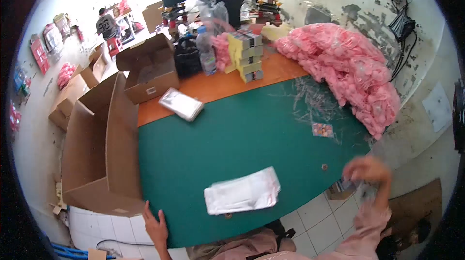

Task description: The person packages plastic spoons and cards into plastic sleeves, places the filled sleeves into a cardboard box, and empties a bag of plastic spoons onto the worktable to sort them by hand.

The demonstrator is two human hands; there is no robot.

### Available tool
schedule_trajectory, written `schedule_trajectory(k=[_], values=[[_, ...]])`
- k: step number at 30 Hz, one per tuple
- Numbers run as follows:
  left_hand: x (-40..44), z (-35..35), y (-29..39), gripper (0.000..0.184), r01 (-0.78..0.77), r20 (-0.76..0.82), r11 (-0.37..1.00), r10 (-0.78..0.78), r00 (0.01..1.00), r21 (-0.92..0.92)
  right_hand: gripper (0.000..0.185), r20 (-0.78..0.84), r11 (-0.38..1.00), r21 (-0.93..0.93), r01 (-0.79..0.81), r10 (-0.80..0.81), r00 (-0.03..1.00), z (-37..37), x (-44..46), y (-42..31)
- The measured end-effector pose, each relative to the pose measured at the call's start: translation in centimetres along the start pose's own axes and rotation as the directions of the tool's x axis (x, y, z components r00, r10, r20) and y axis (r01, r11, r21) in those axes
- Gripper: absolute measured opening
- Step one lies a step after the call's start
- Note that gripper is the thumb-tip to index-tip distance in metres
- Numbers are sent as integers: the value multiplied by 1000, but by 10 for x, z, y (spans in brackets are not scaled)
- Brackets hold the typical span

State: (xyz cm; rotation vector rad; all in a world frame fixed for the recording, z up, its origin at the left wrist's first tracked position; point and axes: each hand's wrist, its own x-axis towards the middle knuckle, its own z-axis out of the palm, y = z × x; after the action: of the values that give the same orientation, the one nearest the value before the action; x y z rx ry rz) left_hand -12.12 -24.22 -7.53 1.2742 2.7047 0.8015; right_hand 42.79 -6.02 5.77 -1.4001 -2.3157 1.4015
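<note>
My left hand (155, 226) rests at the table's left edge with its fingers apart, beside the lower corner of a large open cardboard box (121, 134). It holds nothing. My right hand (369, 169) is off the table's right edge, bent downward and smeared by motion. Something clear or shiny shows just below it, but I cannot make out whether the fingers hold it. Between the hands, a stack of white plastic-wrapped sleeves (242, 191) lies on the green tabletop (218, 139). A small colourful card (322, 130) lies farther back, near thin clear plastic strips (315, 97).
A big heap of pink items (344, 66) covers the back right corner. Along the back stand a second open box (150, 66), a water bottle (206, 51), stacked yellow-and-grey packs (246, 54) and another white bundle (181, 104). A person (106, 25) is far off at left.
</note>
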Motion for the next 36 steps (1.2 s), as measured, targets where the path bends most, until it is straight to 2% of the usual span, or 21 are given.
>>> schedule_trajectory(k=[1,2,3,4,6,7,9,13,15,17,18,21,22,23,25,28,29,30,32,33,36], values=[[0,0,1,48,-24,-8,1000,24,1000,1,39,-311,992,-56,110,-122,943,-36,15,8],[-1,-2,1,48,-29,-3,1000,29,1000,-10,55,-586,992,-74,-106,43,809,-72,34,11],[0,-4,1,48,-7,29,1000,7,1000,-22,69,-785,955,-78,-287,119,607,-88,59,-44],[1,-3,2,48,17,60,999,-15,998,-31,73,-850,752,-509,-420,-361,383,-152,95,67],[-3,-1,-3,48,7,58,1000,-7,998,-8,70,-940,578,-310,-755,-307,150,-181,132,52],[-3,-2,-4,47,3,60,1000,-4,998,24,70,-939,584,-313,-748,-308,153,-185,140,47],[-2,-2,-1,47,28,51,997,-31,998,70,58,-974,495,-223,-840,-83,209,-184,159,39],[0,1,18,46,104,33,992,-106,994,76,38,-854,426,-364,-828,-507,115,-225,160,159],[1,1,16,45,101,19,990,-103,994,100,27,-888,682,-317,-659,-458,-46,-263,151,195],[2,-1,15,45,103,22,989,-106,994,108,29,-815,548,-199,-813,-553,-174,-314,132,233],[2,-3,17,45,93,20,990,-96,995,108,29,-811,552,-236,-800,-566,-150,-330,117,233],[2,-3,15,45,91,11,990,-93,996,103,38,-836,781,-62,-621,-381,-396,-378,63,200],[3,-3,14,45,115,3,988,-116,993,105,33,-810,816,-57,-575,-374,-451,-390,48,180],[2,-3,13,45,100,8,991,-101,995,90,29,-743,822,-133,-554,-453,-493,-386,39,147],[2,-5,14,46,83,12,995,-84,996,58,25,-562,764,-312,-565,-628,-538,-347,29,52],[2,-5,10,48,84,45,995,-86,995,49,28,-305,587,-534,-608,-805,-510,-226,24,-101],[4,-2,9,55,0,-74,990,11,997,144,28,-377,599,-629,-496,-792,-480,-189,23,-136],[3,-5,11,55,2,-73,987,10,997,162,29,-445,607,-702,-373,-782,-437,-155,24,-166],[15,-24,44,66,-246,-141,963,260,955,110,28,-300,413,-861,-296,-884,-359,-110,26,-200],[21,-30,55,70,-328,-111,945,326,939,2,26,-266,357,-898,-258,-907,-327,-92,33,-209],[42,-45,93,72,-561,-182,801,531,827,-210,21,-300,357,-920,-159,-906,-297,-46,108,-195]])
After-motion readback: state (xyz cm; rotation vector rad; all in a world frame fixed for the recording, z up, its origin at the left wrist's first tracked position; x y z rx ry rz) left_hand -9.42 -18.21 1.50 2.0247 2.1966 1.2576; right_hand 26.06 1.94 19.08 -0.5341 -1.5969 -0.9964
